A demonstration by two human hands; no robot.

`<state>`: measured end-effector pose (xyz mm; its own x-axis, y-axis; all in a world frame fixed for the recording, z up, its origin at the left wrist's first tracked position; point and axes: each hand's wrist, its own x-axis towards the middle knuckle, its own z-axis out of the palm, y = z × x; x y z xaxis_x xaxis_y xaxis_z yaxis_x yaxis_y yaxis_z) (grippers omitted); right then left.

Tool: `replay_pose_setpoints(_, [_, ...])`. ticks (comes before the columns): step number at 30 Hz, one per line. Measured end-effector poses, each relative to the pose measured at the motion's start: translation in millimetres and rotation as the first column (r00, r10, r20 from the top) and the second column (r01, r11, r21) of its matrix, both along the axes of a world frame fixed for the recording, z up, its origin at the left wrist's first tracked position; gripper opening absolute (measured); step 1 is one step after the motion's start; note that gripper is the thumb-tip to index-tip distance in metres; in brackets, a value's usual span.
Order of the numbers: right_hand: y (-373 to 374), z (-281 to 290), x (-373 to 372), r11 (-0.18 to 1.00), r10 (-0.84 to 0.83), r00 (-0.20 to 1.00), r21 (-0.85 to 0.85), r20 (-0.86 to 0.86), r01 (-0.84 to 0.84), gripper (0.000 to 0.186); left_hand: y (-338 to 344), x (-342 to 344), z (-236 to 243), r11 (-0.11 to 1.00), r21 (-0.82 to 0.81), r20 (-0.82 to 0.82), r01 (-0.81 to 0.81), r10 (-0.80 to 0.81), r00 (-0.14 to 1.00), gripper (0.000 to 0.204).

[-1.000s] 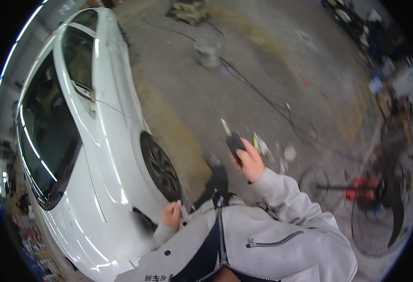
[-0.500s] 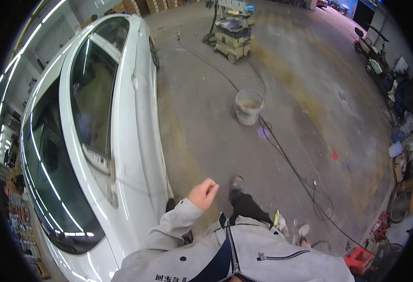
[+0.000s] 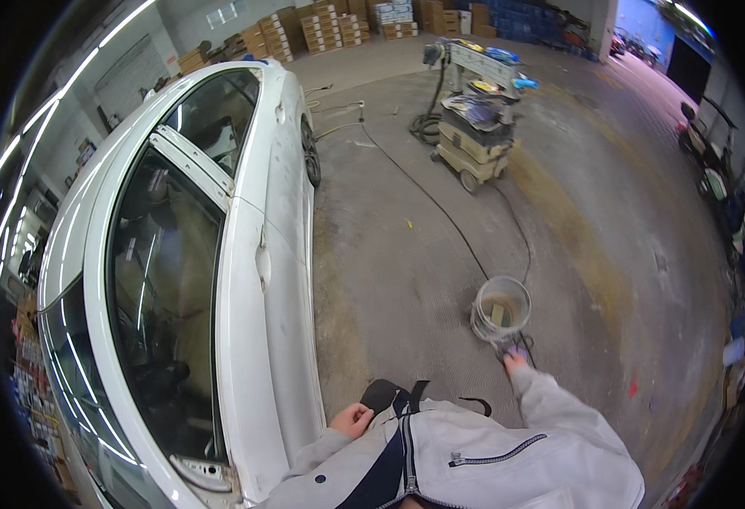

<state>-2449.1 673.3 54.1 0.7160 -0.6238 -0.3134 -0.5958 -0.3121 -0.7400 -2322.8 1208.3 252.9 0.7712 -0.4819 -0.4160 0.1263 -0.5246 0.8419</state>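
Observation:
My left hand (image 3: 352, 420) is curled closed low at the centre, beside my dark-trousered leg; its contents, if any, are hidden. My right hand (image 3: 515, 358) reaches out below a dusty plastic bucket (image 3: 500, 310), fingers closed round something small and dark that I cannot make out; I cannot tell whether it touches the bucket, which has a pale block inside. Close on the left stands a white car (image 3: 262, 356) with dark windows, patchy door panels and a bare fitting (image 3: 198, 471) at the front window's lower corner.
A wheeled tool cart (image 3: 470, 148) with a coiled hose stands ahead, cables (image 3: 440, 212) running across the floor. Stacked cardboard boxes (image 3: 322, 32) line the back wall. A scooter (image 3: 699, 144) and clutter line the right wall. A lit opening (image 3: 635, 38) is at the back right.
The view has moved forward along the car, so front wheel and fan left view and bucket and cart are nearer. My right hand, earlier holding a car key, now reaches forward; my left hand sits lower.

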Motion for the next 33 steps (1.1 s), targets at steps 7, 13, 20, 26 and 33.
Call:
replay_pose_setpoints(7, [-7, 167, 441, 0.880, -0.092, 0.911, 0.461, 0.402, -0.115, 0.029, -32, 247, -38, 0.946, -0.093, 0.025, -0.310, 0.313, 0.949, 0.019])
replay_pose_setpoints(13, [34, 318, 611, 0.630, -0.137, 0.782, 0.663, 0.608, -0.405, 0.041, -99, 502, 23, 0.959, -0.186, 0.110, -0.214, 0.236, 0.965, 0.017])
replay_pose_setpoints(20, [-21, 373, 780, 0.688, -0.163, 0.759, 0.624, 0.630, -0.370, 0.041, -198, 772, 55, 0.989, -0.115, 0.164, 0.091, -0.071, 0.984, 0.016])
replay_pose_setpoints(26, [-96, 358, 978, 0.765, -0.071, 0.753, 0.520, 0.654, -0.380, 0.038, -205, 933, -25, 0.988, 0.074, 0.099, -0.138, 0.130, 0.986, 0.018])
replay_pose_setpoints(33, [-160, 351, 1215, 0.661, 0.004, 0.823, 0.615, 0.569, -0.429, 0.036, -203, 1014, -90, 0.955, 0.067, -0.016, -0.288, 0.290, 0.957, 0.018])
